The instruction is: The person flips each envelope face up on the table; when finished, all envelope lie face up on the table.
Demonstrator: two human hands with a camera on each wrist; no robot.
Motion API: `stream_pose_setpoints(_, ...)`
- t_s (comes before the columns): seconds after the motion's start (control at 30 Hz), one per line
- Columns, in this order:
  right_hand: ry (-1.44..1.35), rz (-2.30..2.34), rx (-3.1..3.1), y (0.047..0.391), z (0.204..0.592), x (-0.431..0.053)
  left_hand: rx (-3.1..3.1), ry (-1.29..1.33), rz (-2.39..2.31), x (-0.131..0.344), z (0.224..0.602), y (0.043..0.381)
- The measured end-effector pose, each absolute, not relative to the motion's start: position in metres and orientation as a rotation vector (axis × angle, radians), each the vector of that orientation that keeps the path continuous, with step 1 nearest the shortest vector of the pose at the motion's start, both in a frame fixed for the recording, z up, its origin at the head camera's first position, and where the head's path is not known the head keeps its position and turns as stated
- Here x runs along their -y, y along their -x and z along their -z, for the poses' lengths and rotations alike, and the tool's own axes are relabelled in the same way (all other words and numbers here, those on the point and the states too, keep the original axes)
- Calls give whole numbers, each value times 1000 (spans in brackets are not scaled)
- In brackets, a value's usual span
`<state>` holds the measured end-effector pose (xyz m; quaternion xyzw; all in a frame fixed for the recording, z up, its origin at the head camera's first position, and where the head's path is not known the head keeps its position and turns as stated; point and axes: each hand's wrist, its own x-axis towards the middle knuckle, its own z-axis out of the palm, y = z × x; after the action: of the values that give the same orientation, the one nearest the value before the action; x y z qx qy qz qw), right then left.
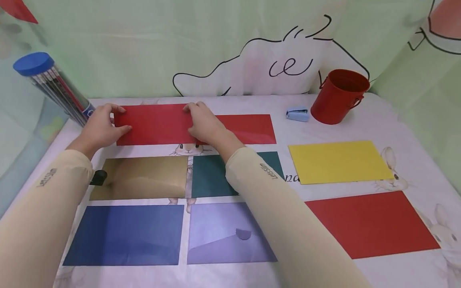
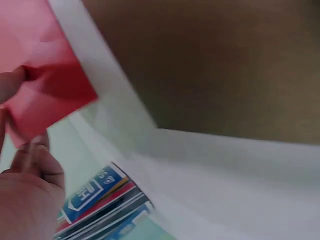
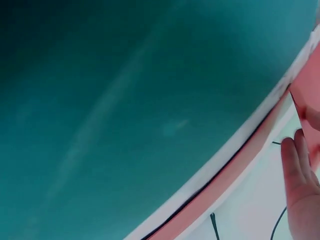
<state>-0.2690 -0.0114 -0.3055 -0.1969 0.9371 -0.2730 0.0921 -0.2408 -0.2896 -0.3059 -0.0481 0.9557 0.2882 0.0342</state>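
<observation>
In the head view a red paper sheet [image 1: 155, 125] is held at the back left of the table, overlapping another red sheet [image 1: 252, 129] to its right. My left hand [image 1: 101, 126] pinches its left edge; in the left wrist view the thumb lies on the face of the red sheet [image 2: 50, 55], fingers at its edge. At its right edge, my right hand [image 1: 205, 124] pinches it, with the thumb low and the fingers near the top. The right wrist view shows the right hand's fingers [image 3: 298, 162] beside the red sheet. Part of the second sheet is hidden behind the right hand.
Nearer lie a gold sheet [image 1: 144, 176], a green sheet [image 1: 212, 176], a blue sheet [image 1: 129, 236] and a purple envelope [image 1: 223, 244]. A yellow sheet [image 1: 338, 162] and a red sheet [image 1: 378, 224] lie right. Behind stand a red bucket [image 1: 331, 104], blue clip [image 1: 298, 114] and pencil tube [image 1: 54, 84].
</observation>
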Motion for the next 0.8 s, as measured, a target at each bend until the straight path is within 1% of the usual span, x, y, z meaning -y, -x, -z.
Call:
stream_pose_setpoints(0.33,535,772,-2703,271,305,24,-2871,269,-724,283,303,253)
stream_pose_setpoints(0.6,585,410,-2864,269,306,28,-2937,186,-365,271,299,255)
stream_pose_setpoints(0.7,618,430,-2855,269,305,28,-2938,117,-306,262,296,257)
stream_pose_setpoints(0.8,618,551,-2811,268,301,21,-2990,53,-299,245,291,257)
